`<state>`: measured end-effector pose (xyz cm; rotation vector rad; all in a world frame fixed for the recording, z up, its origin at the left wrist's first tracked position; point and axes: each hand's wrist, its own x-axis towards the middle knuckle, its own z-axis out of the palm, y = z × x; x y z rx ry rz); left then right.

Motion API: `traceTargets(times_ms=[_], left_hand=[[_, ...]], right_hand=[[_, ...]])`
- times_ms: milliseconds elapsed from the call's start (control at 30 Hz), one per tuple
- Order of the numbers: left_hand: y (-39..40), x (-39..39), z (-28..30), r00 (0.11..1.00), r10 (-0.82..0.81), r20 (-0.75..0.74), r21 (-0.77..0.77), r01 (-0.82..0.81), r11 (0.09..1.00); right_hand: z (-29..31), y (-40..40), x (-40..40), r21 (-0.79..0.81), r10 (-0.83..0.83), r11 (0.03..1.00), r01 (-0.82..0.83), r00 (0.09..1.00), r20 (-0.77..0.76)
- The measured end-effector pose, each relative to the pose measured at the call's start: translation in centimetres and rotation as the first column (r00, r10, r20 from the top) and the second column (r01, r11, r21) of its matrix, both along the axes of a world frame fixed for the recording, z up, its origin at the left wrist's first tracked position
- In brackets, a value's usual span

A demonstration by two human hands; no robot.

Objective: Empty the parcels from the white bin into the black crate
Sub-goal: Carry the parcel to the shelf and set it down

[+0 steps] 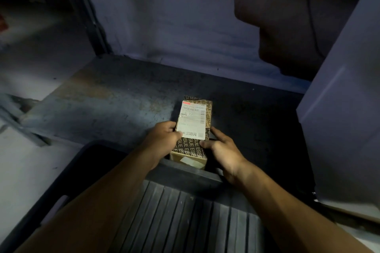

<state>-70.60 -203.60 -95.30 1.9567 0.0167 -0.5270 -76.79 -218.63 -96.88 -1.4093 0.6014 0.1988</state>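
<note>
Both hands hold a brown box (192,129) by its sides: the left hand (162,139) and right hand (221,150) curl round it above the black crate (185,174).

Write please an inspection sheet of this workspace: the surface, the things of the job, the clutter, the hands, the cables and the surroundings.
surface: worn, stained metal shelf, dimly lit.
job's things: cardboard parcel with printed lettering and a white shipping label, held at the far rim of the black crate; the crate's ribbed inside shows below. Large white panel at right, possibly the white bin; cannot tell.
clutter: nothing seen.
hands: left hand grips the parcel's left side; right hand holds its right side, thumb on top.
cables: nothing seen.
surroundings: pale wall behind with a dark shadow at upper right; dark metal upright at left.
</note>
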Motion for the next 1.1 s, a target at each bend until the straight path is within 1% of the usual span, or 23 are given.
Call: traceTargets(times_ms=[67, 133, 200, 267, 300, 333, 400, 433, 467, 533, 567, 600, 667, 733, 833, 933, 1100], left_hand=[[-0.1, -0.2, 0.2, 1.000, 0.000, 0.002, 0.018, 0.000, 1.000], [-0.2, -0.5, 0.7, 1.000, 0.012, 0.025, 0.037, -0.013, 0.999], [-0.3, -0.8, 1.8, 0.995, 0.064, 0.075, 0.063, -0.069, 0.996], [0.1, -1.0, 3.5, 0.981, 0.125, 0.151, 0.108, -0.142, 0.984], [0.4, -1.1, 4.6, 0.972, 0.121, 0.200, 0.164, -0.155, 0.974], [0.8, -1.5, 5.8, 0.964, 0.082, 0.253, 0.243, -0.145, 0.959], [1.7, -2.8, 8.6, 0.936, -0.085, 0.342, 0.447, -0.083, 0.891], [2.2, -3.8, 10.0, 0.912, -0.180, 0.370, 0.538, -0.052, 0.841], [2.7, -5.0, 11.4, 0.882, -0.265, 0.390, 0.606, -0.030, 0.795], [3.5, -7.7, 13.9, 0.833, -0.369, 0.411, 0.673, -0.004, 0.740], [3.9, -9.0, 15.0, 0.821, -0.392, 0.414, 0.689, -0.002, 0.725], [4.3, -10.4, 16.0, 0.811, -0.410, 0.417, 0.706, -0.005, 0.708], [4.7, -13.0, 17.7, 0.785, -0.457, 0.418, 0.749, -0.013, 0.663], [4.7, -15.7, 19.2, 0.763, -0.508, 0.399, 0.791, -0.006, 0.612], [3.6, -19.4, 20.6, 0.720, -0.581, 0.378, 0.824, 0.024, 0.566], [1.4, -22.5, 20.9, 0.672, -0.626, 0.397, 0.810, 0.065, 0.583], [-3.7, -26.9, 20.6, 0.614, -0.676, 0.408, 0.805, 0.108, 0.584]], right_hand=[[0.3, -0.1, -0.1, -0.027, 0.012, 1.000, -0.012, 1.000, -0.003], [0.9, -0.1, -0.3, -0.096, 0.044, 0.994, -0.044, 0.999, 0.000], [1.9, -0.1, -0.6, -0.179, 0.060, 0.982, -0.055, 0.998, 0.024], [3.4, -0.2, -1.0, -0.309, 0.072, 0.950, -0.049, 0.995, 0.062], [4.5, -0.2, -1.4, -0.406, 0.112, 0.911, -0.074, 0.991, 0.070], [5.7, -0.1, -2.0, -0.509, 0.174, 0.853, -0.117, 0.983, 0.064], [8.4, 0.2, -3.4, -0.694, 0.317, 0.688, -0.213, 0.948, 0.023], [9.7, 0.5, -4.4, -0.772, 0.393, 0.584, -0.251, 0.920, -0.002], [10.9, 0.9, -5.5, -0.840, 0.467, 0.461, -0.285, 0.883, -0.043], [13.5, 1.5, -8.0, -0.928, 0.579, 0.198, -0.314, 0.802, -0.148], [14.7, 1.8, -9.4, -0.948, 0.609, 0.092, -0.305, 0.771, -0.188], [15.9, 1.8, -10.8, -0.959, 0.627, 0.012, -0.284, 0.749, -0.214], [18.2, 1.7, -13.8, -0.970, 0.649, -0.081, -0.229, 0.726, -0.226], [20.0, 1.1, -17.1, -0.974, 0.662, -0.129, -0.185, 0.716, -0.223], [21.6, -1.0, -22.2, -0.975, 0.631, -0.160, -0.153, 0.744, -0.220], [22.3, -4.6, -27.5, -0.968, 0.564, -0.202, -0.151, 0.790, -0.241], [22.7, -11.0, -35.2, -0.958, 0.391, -0.199, -0.205, 0.880, -0.269]])
